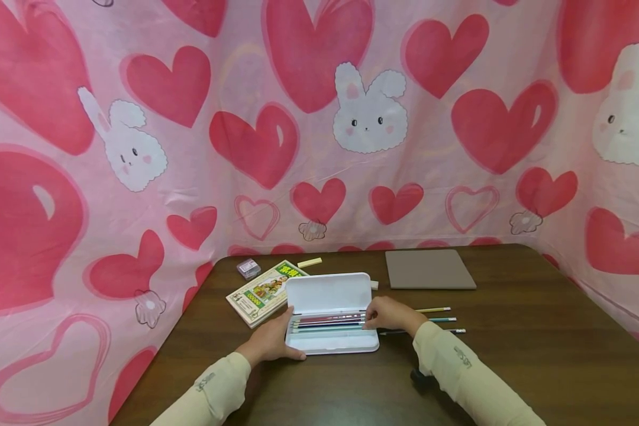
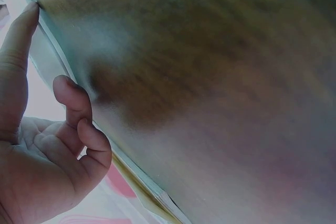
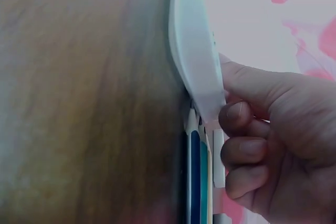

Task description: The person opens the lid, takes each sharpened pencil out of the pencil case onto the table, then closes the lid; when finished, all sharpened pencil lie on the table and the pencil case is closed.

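Observation:
A white pencil case (image 1: 332,344) lies open on the table, its lid (image 1: 327,294) raised at the back. Several pencils (image 1: 325,322) lie side by side inside. My left hand (image 1: 270,340) grips the case's left end, thumb along the near corner; the left wrist view shows the thumb on its edge. Over the right end, my right hand (image 1: 391,313) has its fingers curled and pinches the end of a pencil in the case; its fingertips are partly hidden behind the case wall in the right wrist view. Beside it lie a yellow pencil (image 1: 433,309), a teal pencil (image 1: 444,320) and a dark pencil (image 1: 452,331).
Behind the case on the left lie a book (image 1: 268,290), a small purple box (image 1: 248,269) and a pale yellow strip (image 1: 310,262). A flat grey panel (image 1: 430,270) sits at the back right. A small white block (image 1: 374,285) shows behind the lid. Patterned cloth surrounds the table.

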`<state>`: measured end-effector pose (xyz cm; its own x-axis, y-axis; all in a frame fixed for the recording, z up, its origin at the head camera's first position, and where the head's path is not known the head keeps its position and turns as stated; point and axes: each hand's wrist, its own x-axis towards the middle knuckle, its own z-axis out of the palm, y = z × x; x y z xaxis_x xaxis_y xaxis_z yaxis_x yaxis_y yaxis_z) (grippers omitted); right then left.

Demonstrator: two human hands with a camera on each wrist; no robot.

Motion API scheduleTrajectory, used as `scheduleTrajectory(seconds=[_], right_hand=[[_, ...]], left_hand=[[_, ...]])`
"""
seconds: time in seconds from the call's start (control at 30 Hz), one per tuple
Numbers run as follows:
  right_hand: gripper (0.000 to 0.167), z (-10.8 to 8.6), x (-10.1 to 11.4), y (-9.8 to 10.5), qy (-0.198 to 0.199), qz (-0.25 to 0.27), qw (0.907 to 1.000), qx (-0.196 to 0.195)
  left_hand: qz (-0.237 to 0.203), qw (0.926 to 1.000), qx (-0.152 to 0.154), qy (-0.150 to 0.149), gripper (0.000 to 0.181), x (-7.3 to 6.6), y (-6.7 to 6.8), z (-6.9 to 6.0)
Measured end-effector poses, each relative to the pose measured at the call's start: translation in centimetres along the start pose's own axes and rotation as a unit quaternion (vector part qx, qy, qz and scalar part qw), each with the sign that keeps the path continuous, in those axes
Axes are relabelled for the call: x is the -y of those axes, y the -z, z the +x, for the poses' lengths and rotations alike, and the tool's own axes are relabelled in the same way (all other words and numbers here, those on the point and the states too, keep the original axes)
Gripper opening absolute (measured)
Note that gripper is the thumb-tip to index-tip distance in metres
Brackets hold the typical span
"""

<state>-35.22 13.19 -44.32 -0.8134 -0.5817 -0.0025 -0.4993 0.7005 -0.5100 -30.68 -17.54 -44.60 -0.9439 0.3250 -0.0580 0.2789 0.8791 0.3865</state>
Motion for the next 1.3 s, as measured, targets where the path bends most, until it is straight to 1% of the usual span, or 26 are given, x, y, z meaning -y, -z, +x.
scheduleTrajectory(seconds=[0.3,0.53,0.63,0.77,0.87,1.03,1.3], right_hand=[[0.023,0.4,0.5,0.3,-0.024,-0.008,0.9993,0.028],[0.027,0.4,0.8,0.5,-0.019,-0.018,0.9979,0.058],[0.027,0.3,0.7,0.5,-0.02,-0.007,0.9976,0.065],[0.026,0.1,0.4,0.7,-0.021,0.019,0.9972,0.069],[0.022,0.0,0.2,0.8,-0.02,0.037,0.9964,0.074],[0.014,-0.1,0.2,1.0,-0.007,0.065,0.9947,0.079],[0.013,0.0,0.1,1.0,-0.015,0.071,0.9942,0.08]], left_hand=[[-0.002,1.0,0.004,0.003,0.116,-0.1,0.1,0.0],[-0.002,1.0,0.001,0.002,0.116,-0.2,0.1,-0.1],[-0.003,1.0,0.001,0.0,0.116,-0.2,0.1,-0.1],[-0.005,1.0,0.004,0.004,0.116,-0.1,0.1,0.0],[-0.006,0.9999,0.004,0.007,0.116,-0.1,0.1,0.0],[-0.008,0.9999,0.006,0.01,0.116,0.0,0.0,0.1],[-0.006,0.9999,0.005,0.01,0.116,-0.1,0.0,0.1]])
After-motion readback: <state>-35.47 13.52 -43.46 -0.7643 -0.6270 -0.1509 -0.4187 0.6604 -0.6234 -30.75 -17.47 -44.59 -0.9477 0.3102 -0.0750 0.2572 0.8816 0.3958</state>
